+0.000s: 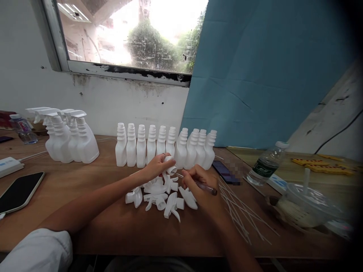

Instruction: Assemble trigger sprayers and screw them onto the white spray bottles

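Holding a white plastic spray head (pixel 171 169) at a tilt just above a loose scatter of matching heads (pixel 160 204); pointing a thin metal tool (pixel 209 188), dark brown at the handle, slantwise toward the lower end; showing too small for telling any touch.

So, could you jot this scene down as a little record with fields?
Left-hand grip: on a white spray head
Right-hand grip: on a thin tool, tip at the spray head's open end; contact unclear
Between the arms: loose spray heads, piled on the brown table
Behind the hands: ten uncapped white bottles, lined up
Left: white bottles with sprayers on top
Right: thin white tubes, a water bottle
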Demonstrator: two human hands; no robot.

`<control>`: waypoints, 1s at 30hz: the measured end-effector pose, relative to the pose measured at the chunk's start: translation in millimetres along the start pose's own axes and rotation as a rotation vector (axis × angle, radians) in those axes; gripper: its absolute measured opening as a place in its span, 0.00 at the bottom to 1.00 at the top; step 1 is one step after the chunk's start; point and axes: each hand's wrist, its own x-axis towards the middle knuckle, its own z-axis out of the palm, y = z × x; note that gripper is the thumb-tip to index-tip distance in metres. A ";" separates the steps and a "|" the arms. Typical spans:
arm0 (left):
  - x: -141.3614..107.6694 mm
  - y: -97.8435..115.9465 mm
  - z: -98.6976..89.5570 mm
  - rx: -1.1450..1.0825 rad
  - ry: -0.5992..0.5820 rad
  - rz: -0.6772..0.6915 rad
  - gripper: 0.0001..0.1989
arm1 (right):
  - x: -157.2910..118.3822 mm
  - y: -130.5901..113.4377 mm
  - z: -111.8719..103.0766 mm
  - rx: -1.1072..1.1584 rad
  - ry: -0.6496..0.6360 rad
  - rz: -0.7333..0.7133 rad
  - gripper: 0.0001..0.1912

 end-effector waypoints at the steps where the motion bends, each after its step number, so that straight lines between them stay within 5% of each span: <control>1: -0.3 0.5 0.1 -0.010 -0.001 -0.009 0.14 | 0.4 1.2 0.9 0.025 -0.010 0.000 0.15; 11: -2.8 11.5 -3.0 -0.173 -0.102 -0.056 0.16 | 0.4 0.5 12.9 0.430 0.084 0.100 0.15; 26: 1.0 0.5 -3.6 -0.018 -0.051 -0.053 0.13 | 0.6 12.5 5.3 0.129 0.019 -0.024 0.17; 30: -0.2 4.9 -4.8 -0.038 -0.034 -0.066 0.13 | 0.9 14.2 11.1 0.243 0.012 -0.014 0.16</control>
